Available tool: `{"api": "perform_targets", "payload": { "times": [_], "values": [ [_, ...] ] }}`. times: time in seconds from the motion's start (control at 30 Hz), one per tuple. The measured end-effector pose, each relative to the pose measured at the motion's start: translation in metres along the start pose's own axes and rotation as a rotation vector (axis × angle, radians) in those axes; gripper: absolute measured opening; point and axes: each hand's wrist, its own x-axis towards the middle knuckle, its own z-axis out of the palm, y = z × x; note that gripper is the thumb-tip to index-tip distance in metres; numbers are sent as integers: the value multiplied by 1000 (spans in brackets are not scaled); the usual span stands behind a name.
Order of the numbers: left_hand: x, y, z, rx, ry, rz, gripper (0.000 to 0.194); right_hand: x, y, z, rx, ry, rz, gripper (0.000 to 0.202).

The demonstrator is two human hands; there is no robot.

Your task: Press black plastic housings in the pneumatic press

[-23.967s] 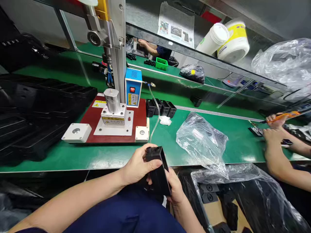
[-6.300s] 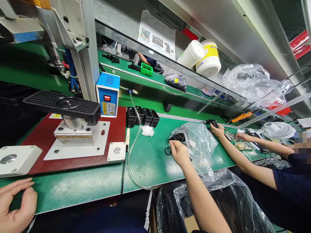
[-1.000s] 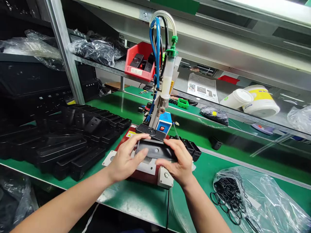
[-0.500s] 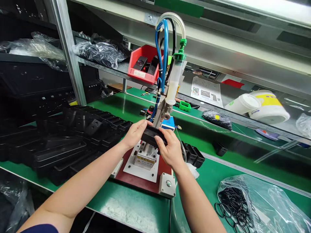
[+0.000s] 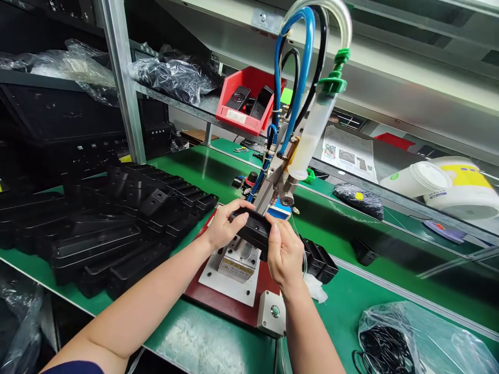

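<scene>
A long black plastic housing is held between my two hands, its recessed side tilted up toward me. My left hand grips the left end, thumb on top. Around the right end my right hand is closed, thumb along the edge. Just below the housing is the metal fixture of a bench dispensing press, on a dark red base. Behind and above stands its syringe, partly filled with pale fluid and fed by a clear tube. The underside of the housing is hidden.
Many black housings lie piled on the left; several more stand right of the press. A button box sits at the base's front right corner. A plastic bag of black rings lies at lower right. A red bin is on the shelf.
The housing has been tipped so that more of its recessed face shows. My left thumb now lies on top of it, and the right hand has turned more upright. The view has shifted closer.
</scene>
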Motion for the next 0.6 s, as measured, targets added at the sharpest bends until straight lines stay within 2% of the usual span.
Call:
{"api": "perform_targets", "payload": {
  "times": [0.27,0.6],
  "values": [
    [4,-1,1,-25,-15,-86,28,5,-3,-4,-53,-21,-20,33],
    [-1,-5,6,-62,44,-101,29,-4,-4,6,-114,82,-6,35]
  ]
}}
